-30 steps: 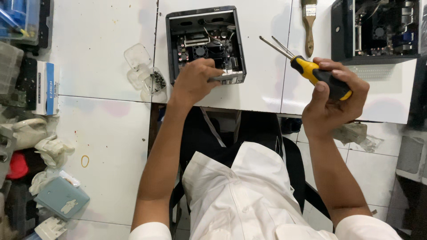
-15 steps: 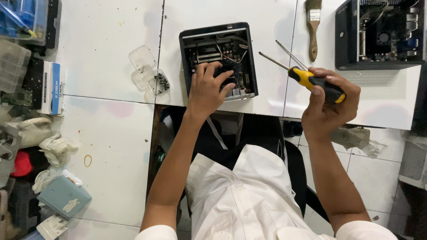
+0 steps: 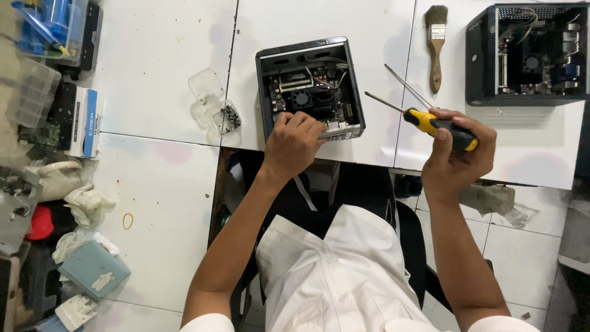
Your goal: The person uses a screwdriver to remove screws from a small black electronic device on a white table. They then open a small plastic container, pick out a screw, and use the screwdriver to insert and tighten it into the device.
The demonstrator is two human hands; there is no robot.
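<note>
A small open computer case [image 3: 310, 86] with its circuit board and fan showing lies on the white table [image 3: 160, 92]. My left hand [image 3: 294, 142] rests on the case's near edge, fingers reaching inside. To the right, my right hand [image 3: 455, 157] grips yellow-and-black-handled screwdrivers [image 3: 424, 120]; two metal shafts point up and left toward the case.
A second open black case [image 3: 528, 52] stands at the far right. A paintbrush [image 3: 435, 46] lies between the two cases. A clear plastic box with small screws [image 3: 215, 110] sits left of the case. Boxes, rags and parts [image 3: 55, 141] crowd the left edge. A gap between tables opens below my arms.
My left hand has slid from the case's front edge further into its near side. The view shifted slightly; my right hand still holds the screwdrivers at about the same spot.
</note>
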